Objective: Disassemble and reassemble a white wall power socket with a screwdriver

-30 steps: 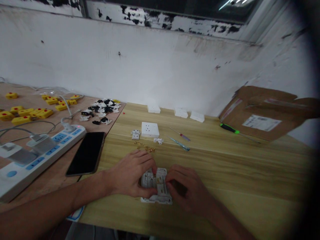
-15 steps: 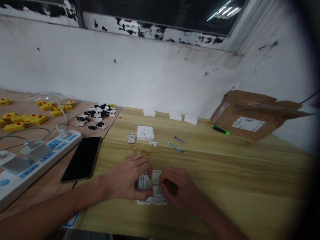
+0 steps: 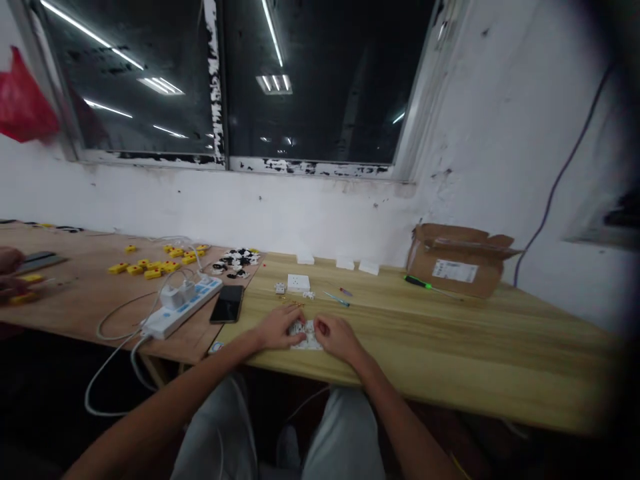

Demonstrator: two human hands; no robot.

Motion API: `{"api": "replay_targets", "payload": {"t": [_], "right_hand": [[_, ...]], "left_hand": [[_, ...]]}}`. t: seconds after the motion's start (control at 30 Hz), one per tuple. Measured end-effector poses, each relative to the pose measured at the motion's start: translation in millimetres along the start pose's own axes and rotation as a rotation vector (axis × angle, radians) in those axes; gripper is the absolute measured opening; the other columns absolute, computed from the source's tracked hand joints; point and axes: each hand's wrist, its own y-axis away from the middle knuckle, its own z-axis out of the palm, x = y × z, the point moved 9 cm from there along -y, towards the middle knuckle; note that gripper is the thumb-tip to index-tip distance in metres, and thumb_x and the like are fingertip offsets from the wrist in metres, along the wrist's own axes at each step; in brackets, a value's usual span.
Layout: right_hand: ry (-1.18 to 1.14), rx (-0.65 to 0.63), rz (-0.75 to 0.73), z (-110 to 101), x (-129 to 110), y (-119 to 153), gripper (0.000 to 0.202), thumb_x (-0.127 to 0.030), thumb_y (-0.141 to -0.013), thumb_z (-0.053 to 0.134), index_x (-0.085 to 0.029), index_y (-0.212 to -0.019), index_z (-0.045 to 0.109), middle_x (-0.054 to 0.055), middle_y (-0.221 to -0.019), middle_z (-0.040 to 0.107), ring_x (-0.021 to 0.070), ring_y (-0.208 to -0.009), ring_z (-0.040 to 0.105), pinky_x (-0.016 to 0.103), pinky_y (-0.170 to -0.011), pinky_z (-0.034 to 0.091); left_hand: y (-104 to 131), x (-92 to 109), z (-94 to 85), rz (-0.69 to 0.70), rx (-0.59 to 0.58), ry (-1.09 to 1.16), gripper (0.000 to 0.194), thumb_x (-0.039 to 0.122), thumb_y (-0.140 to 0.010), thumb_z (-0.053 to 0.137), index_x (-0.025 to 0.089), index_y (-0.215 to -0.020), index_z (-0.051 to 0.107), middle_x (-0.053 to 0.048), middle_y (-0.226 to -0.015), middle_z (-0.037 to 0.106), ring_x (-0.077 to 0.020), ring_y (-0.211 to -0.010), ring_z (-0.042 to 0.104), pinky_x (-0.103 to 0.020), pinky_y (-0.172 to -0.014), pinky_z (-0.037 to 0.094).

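On the wooden table in front of me lies a white wall-socket housing [image 3: 311,342], its inner side facing up. My left hand [image 3: 277,328] is closed around its left side, thumb and fingers on the casing. Over the right side, my right hand [image 3: 339,337] has its fingers pinched together; whatever lies between them is hidden. Just beyond are small brass pieces [image 3: 295,303], a white socket insert [image 3: 279,288] and a small white bracket [image 3: 309,295]. Behind these sits a square white socket [image 3: 299,282]. Two small screwdrivers, one blue [image 3: 337,299] and one purple-handled [image 3: 346,292], lie to its right.
A phone [image 3: 227,305] and a power strip [image 3: 186,309] with plugs and cables are on the left. Yellow blocks [image 3: 153,268] and black-and-white parts [image 3: 235,261] lie behind. A cardboard box [image 3: 455,270] and green screwdriver [image 3: 418,282] stand back right. Another person's hand [image 3: 9,261] shows far left.
The camera view has tilted up and widened, bringing in the window, my legs and another person's hand. Both my hands stay at the socket housing.
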Motion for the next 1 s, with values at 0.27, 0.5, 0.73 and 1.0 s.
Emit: {"api": "replay_targets", "payload": {"t": [0.27,0.5,0.73,1.0], "right_hand": [[0.073,0.009,0.029,-9,-5,4,0.022,-0.035,-0.095,0.057,-0.014,-0.096,0.063,0.002,-0.090,0.065,0.0143,-0.077,0.063,0.033,-0.073,0.054],[0.055,0.032,-0.005,-4,-1,7,0.021,-0.034,-0.096,0.056,-0.015,-0.093,0.063,0.002,-0.089,0.064,0.0155,-0.082,0.062,0.035,-0.077,0.052],[0.039,0.060,-0.063,-4,-2,7,0.018,-0.029,-0.095,0.056,-0.015,-0.088,0.062,0.002,-0.088,0.063,0.0164,-0.085,0.061,0.036,-0.080,0.050],[0.023,0.047,-0.091,-2,-3,8,0.016,-0.026,-0.095,0.056,-0.015,-0.087,0.063,0.002,-0.089,0.064,0.0170,-0.088,0.060,0.036,-0.083,0.048]], "left_hand": [[7,10,-14.1,-0.058,0.104,-0.102,0.028,0.037,-0.094,0.059,0.016,-0.113,0.061,-0.009,-0.117,0.061,-0.0231,-0.104,0.060,-0.045,-0.091,0.050],[8,-1,-3.4,-0.071,0.090,-0.095,0.029,0.035,-0.095,0.059,0.016,-0.116,0.060,-0.009,-0.120,0.061,-0.0233,-0.105,0.061,-0.045,-0.091,0.051],[7,-5,0.7,-0.063,0.081,-0.093,0.029,0.035,-0.095,0.059,0.016,-0.117,0.060,-0.009,-0.121,0.061,-0.0236,-0.106,0.060,-0.046,-0.092,0.051],[7,-5,1.6,-0.038,0.081,-0.093,0.029,0.035,-0.095,0.058,0.017,-0.117,0.060,-0.009,-0.122,0.060,-0.0240,-0.108,0.060,-0.046,-0.093,0.050]]}}
